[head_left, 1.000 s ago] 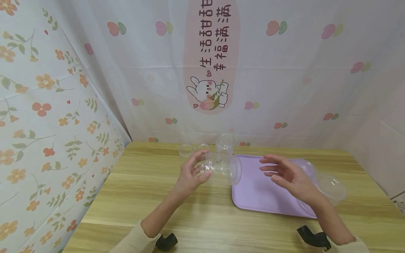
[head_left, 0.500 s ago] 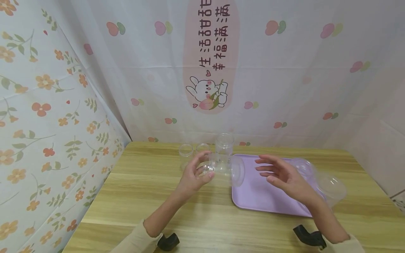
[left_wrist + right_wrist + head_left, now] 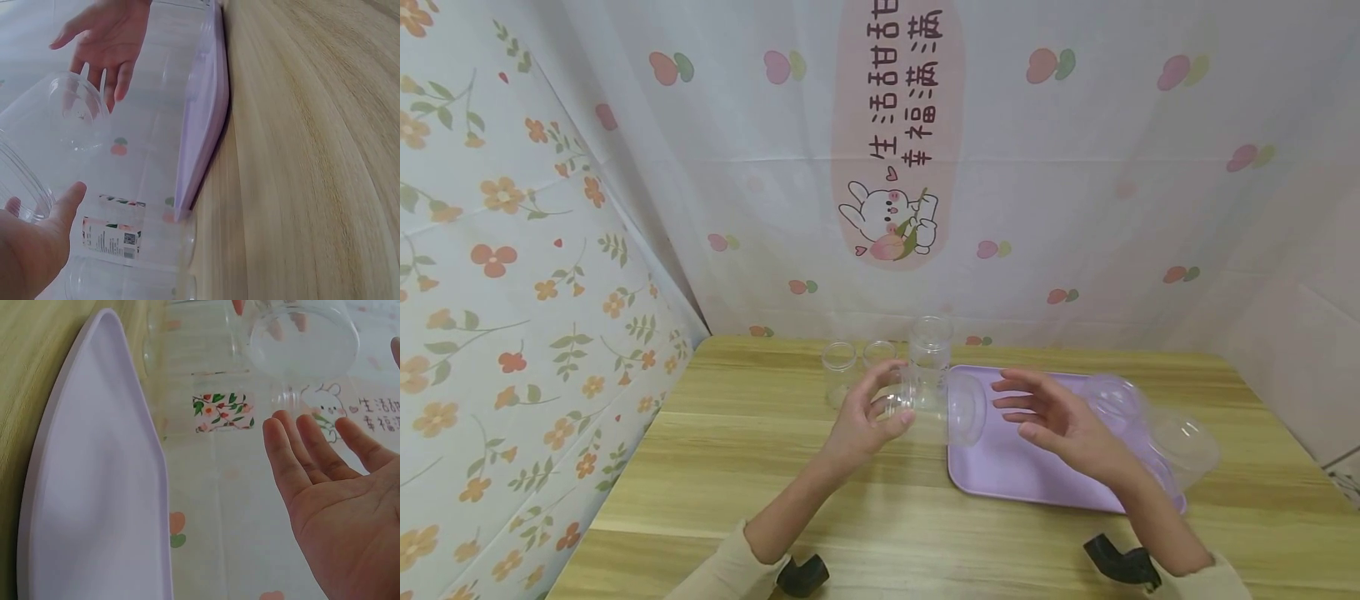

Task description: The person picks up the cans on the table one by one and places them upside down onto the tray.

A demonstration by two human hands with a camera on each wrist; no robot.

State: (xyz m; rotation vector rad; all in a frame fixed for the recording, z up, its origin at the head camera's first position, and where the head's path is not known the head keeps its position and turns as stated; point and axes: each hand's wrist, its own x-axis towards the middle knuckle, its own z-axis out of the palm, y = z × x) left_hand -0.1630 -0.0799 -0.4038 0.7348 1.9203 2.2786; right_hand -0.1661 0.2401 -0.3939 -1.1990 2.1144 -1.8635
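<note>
My left hand (image 3: 868,412) grips a clear plastic jar (image 3: 936,408) by its ridged end, with the fingers and thumb curled round it. The jar lies on its side in the air, its far end pointing right over the left edge of a lilac tray (image 3: 1000,467). In the left wrist view that rounded end of the jar (image 3: 78,115) overlaps the right hand's fingers. Facing it, my right hand (image 3: 1063,425) is held above the tray, fingers extended and slightly bent, palm towards the jar. Nothing is in the right hand, and a gap separates it from the jar.
Two short clear jars (image 3: 839,375) and a taller clear one (image 3: 932,337) stand at the table's back edge. A floral label (image 3: 224,414) shows on clear plastic. Clear rounded containers (image 3: 1183,446) are at the tray's right side. A patterned curtain (image 3: 1075,192) hangs behind the wooden table (image 3: 722,467).
The left hand has shifted a little right with the jar. The right hand has drifted left, so the gap between it and the jar has narrowed.
</note>
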